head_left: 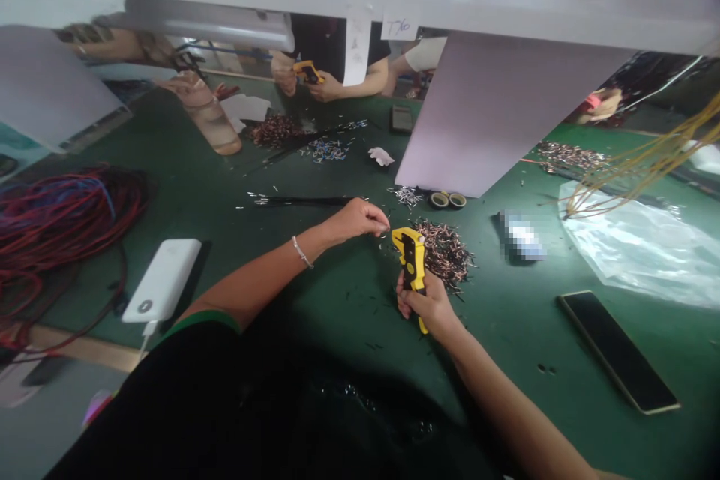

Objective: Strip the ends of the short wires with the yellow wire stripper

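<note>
My right hand (430,304) is closed around the handles of a yellow and black wire stripper (410,259), its head pointing up and to the left. Just left of that head, my left hand (360,219) has thumb and fingertips pinched together; whatever they hold is too small to make out. Black wires (304,201) with bare, shiny ends lie on the table behind the left hand. Beside the tool spreads a heap of short pieces with copper-coloured and dark parts (447,251). A small scatter of silvery pieces (406,196) lies farther back.
Two small round tins (447,200) stand by a pale upright panel (484,112). A phone (619,352) and clear plastic bag (635,255) lie right. A white power bank (163,281), red wire coils (61,217) and a bottle (208,116) are left. Across the table, another person holds a similar tool (308,73).
</note>
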The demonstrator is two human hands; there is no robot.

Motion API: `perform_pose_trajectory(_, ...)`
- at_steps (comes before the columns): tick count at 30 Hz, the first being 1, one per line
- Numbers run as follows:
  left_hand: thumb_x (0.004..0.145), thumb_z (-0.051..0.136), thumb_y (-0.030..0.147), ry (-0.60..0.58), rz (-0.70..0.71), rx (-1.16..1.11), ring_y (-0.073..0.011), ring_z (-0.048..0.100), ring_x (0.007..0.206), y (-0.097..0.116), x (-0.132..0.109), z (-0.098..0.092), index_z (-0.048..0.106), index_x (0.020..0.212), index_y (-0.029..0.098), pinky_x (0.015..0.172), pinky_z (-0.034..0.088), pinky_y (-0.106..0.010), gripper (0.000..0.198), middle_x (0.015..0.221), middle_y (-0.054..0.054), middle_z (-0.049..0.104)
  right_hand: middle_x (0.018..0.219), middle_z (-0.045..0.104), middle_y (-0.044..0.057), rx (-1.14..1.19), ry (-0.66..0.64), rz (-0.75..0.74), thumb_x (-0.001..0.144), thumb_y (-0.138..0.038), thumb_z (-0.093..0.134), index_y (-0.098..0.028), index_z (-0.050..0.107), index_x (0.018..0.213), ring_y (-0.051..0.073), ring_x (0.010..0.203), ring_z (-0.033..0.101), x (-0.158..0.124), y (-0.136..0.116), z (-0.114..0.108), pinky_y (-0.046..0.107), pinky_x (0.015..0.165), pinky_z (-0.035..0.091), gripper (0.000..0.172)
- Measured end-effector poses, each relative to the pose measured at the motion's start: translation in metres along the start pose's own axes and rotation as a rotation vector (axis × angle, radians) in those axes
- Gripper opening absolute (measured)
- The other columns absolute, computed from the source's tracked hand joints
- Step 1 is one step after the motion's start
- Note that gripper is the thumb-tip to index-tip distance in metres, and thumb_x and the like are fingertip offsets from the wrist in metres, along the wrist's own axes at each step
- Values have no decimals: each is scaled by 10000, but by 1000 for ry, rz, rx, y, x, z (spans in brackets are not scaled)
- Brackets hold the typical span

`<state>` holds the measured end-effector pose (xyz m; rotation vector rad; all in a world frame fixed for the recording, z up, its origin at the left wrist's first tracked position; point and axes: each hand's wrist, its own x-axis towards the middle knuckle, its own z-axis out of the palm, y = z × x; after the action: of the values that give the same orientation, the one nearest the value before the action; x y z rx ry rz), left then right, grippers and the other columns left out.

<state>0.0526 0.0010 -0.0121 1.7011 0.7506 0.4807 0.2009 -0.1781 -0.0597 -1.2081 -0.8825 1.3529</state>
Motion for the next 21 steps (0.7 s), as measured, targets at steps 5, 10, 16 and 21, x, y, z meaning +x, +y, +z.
perform_pose_trajectory(5,671,680,229,17,-11,-2,-75,438,489,0,0,2,755,721,135,504,319,-248,130,556,-8,618,579,550,-66,47,-9,12,623,-153,618,-186,535,794,75,367,464,2,4,-2,221,339,410,193)
perform_pose_trajectory(10,657,686,236,39,-35,-4,-63,407,472,-3,2,4,756,729,127,484,289,-233,149,552,-3,626,558,558,-72,113,-8,31,610,-151,630,-189,533,804,70,344,437,4,5,-3,218,322,394,220)
perform_pose_trajectory(16,647,684,225,60,-41,-13,-60,407,461,-6,5,3,744,693,137,473,278,-238,116,535,-1,620,420,465,-112,93,-23,49,628,-170,630,-207,501,785,75,297,374,9,8,-4,210,300,348,206)
perform_pose_trajectory(21,656,684,222,60,8,6,-76,464,495,-6,4,3,745,689,145,511,345,-242,103,541,-4,631,443,490,-99,150,-66,57,640,-169,642,-200,518,802,85,320,405,8,6,-7,218,322,360,206)
